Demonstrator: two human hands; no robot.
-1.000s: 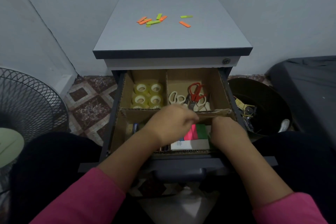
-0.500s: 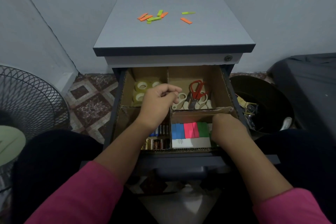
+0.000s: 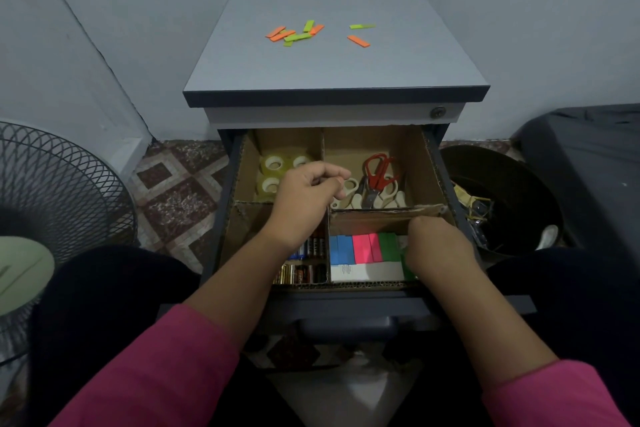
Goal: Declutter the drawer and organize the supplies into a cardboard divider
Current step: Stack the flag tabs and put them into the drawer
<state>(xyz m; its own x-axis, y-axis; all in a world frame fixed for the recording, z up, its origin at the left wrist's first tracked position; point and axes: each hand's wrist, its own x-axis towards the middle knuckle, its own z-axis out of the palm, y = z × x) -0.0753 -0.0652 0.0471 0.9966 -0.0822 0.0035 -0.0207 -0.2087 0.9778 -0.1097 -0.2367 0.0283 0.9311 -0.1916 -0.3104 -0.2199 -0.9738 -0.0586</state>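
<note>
At your far left, around nine o'clock, stands a wire fan (image 3: 52,191) on the patterned floor. The open drawer (image 3: 346,298) sits dead ahead of you with the cardboard divider (image 3: 427,166) fitted inside it, split into four compartments. In the compartment at ten o'clock lie the tape rolls (image 3: 272,163); at eight o'clock, the batteries (image 3: 304,270). Your left hand (image 3: 304,196) hovers over the middle wall of the divider, its fingers loosely curled toward the thumb; whether it pinches anything, you cannot tell from here. Just past it, at two o'clock, the scissors (image 3: 375,177) lie in a heap, one pair red-handled. At four o'clock the sticky notes (image 3: 360,248) stand in a row of blue, pink and green. Your right hand (image 3: 438,246) reaches down into that compartment at its right end, fingers hidden, so its grip cannot be told. On the cabinet top at twelve o'clock lie scattered orange and green paper strips (image 3: 298,34). A dark bin (image 3: 512,204) sits at three o'clock.
</note>
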